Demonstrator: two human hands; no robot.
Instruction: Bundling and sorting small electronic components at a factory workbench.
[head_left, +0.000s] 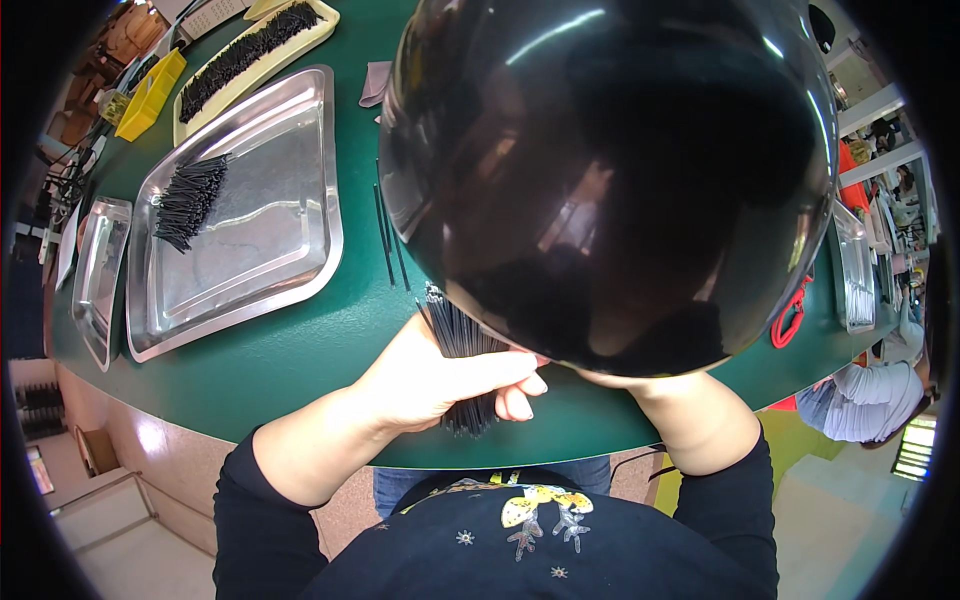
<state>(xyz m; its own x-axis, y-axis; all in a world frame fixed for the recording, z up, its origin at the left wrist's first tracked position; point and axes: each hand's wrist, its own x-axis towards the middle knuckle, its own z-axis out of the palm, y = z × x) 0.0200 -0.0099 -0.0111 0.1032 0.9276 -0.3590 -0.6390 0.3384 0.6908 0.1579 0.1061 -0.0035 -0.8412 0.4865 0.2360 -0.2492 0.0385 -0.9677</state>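
Observation:
My left hand (450,385) is wrapped round a bundle of thin black wire-like strips (462,330), held upright above the green table. Their tips stick out above and below the fist. A large glossy black dome (610,200), which looks like a lamp shade, covers much of the view. Beneath its lower edge my right hand (622,381) shows only at the wrist end; its fingers are hidden. A few loose black strips (385,240) lie on the table just beyond my left hand.
A large metal tray (270,190) on the left bears a pile of short black pieces (192,200). Behind it is a cream tray (325,22) of black pieces, near a yellow bin (150,95). Red-handled pliers or scissors (790,318) and another metal tray (855,270) are at right.

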